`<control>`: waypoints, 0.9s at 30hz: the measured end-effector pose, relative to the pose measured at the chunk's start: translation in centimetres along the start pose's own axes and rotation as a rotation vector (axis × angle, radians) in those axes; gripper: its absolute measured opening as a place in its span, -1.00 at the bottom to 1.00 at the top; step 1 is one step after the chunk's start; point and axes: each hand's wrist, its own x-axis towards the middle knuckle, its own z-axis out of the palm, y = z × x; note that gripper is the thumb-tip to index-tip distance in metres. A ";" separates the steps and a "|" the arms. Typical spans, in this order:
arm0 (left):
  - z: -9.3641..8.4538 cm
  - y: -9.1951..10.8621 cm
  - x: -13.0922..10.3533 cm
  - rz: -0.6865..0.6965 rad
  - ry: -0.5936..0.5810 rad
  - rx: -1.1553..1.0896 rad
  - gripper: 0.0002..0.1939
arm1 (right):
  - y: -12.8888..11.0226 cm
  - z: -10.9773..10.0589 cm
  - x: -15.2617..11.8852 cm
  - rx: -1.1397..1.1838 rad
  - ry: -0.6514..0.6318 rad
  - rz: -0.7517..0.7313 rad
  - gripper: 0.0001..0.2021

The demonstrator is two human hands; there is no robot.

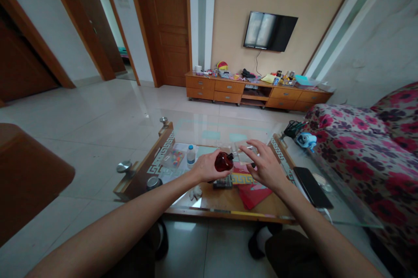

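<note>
One dark red bottle [223, 162], tipped sideways above coffee table [228, 215], left hand [206, 167] wrapped firmly round it. Black neck [230, 156] points toward clear container [242, 155], held sideways in bent, spread fingers of right hand [266, 167]; whether they touch, cannot tell. Water bottle [191, 156] near left hand; phone [312, 187] right of right hand.
</note>
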 end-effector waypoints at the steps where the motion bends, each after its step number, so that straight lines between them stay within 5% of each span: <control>1: 0.0 0.0 0.0 0.000 0.001 -0.003 -0.28 | 0.1 0.1 0.0 0.001 0.002 0.001 -0.23; 27: 0.0 0.0 0.0 0.016 0.000 -0.032 -0.28 | -0.4 -0.7 0.2 -0.050 -0.008 -0.038 -0.21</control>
